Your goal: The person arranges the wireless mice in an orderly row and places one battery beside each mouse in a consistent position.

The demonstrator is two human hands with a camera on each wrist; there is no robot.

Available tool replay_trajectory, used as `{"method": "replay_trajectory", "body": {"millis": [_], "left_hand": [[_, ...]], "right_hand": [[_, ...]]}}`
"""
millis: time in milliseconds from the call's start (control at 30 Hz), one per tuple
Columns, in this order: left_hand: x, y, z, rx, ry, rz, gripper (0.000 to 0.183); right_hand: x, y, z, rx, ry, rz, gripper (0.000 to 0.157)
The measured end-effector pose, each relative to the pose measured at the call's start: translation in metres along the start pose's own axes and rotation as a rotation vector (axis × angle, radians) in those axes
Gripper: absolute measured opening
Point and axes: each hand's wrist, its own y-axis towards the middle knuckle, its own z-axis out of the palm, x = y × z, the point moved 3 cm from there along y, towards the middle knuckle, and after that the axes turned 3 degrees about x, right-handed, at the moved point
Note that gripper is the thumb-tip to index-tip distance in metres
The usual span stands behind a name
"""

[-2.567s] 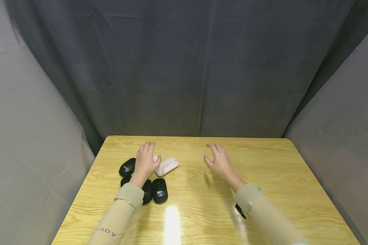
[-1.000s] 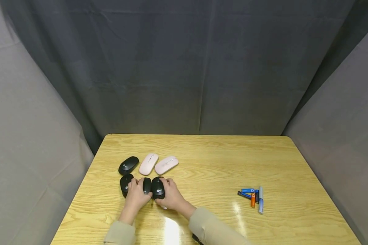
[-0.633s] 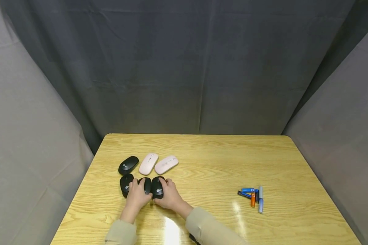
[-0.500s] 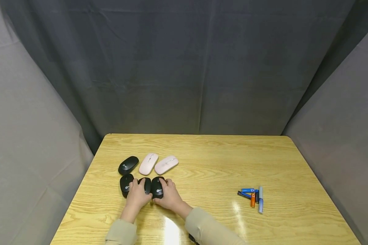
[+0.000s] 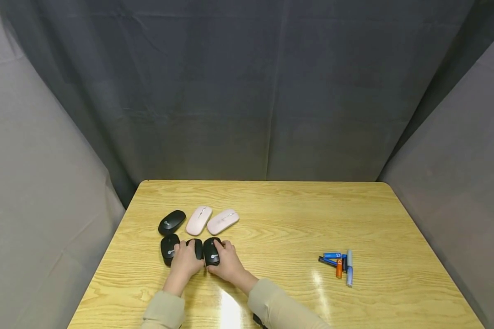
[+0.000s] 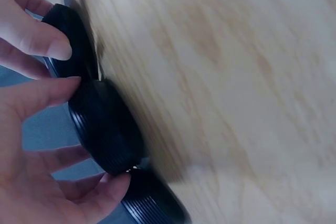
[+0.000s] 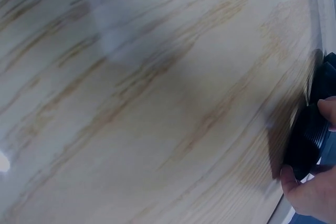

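Note:
Three black computer mice stand in a row at the table's left. My left hand (image 5: 186,261) grips the middle black mouse (image 5: 198,249), thumb on its right side and fingers on its left. The right-hand black mouse (image 5: 211,252) is held between the thumb and fingers of my right hand (image 5: 228,263). Left of my left hand lies the third black mouse (image 5: 169,246), close to its fingers. In the left wrist view the middle mouse (image 6: 107,127) touches or nearly touches its neighbours. The right wrist view shows the held mouse (image 7: 304,140) at the edge.
Behind this row lie another black mouse (image 5: 172,222) and two pink mice (image 5: 199,220). A small cluster of blue batteries (image 5: 332,256), an orange battery (image 5: 339,268) and a pale blue marker-like stick (image 5: 349,268) lies at the right. Grey curtains (image 5: 247,91) surround the wooden table (image 5: 280,219).
Both hands came down from above the table and took hold of two black mice. These mice shifted slightly away from me. During the last half second hardly anything moved.

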Motion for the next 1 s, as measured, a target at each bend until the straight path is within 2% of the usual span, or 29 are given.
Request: {"method": "replay_trajectory", "body": {"millis": [500, 700, 1000], "left_hand": [[-0.006, 0.001, -0.002, 0.004, 0.009, -0.021, 0.059], [-0.011, 0.002, 0.0, 0.028, 0.022, -0.004, 0.063], [-0.013, 0.005, 0.007, 0.057, -0.031, -0.025, 0.068]], "right_hand": [[-0.011, -0.004, -0.008, 0.049, 0.038, -0.03, 0.076], [-0.017, -0.008, -0.014, 0.074, 0.106, -0.021, 0.075], [-0.035, -0.012, -0.03, 0.013, 0.218, 0.037, 0.075]]}}
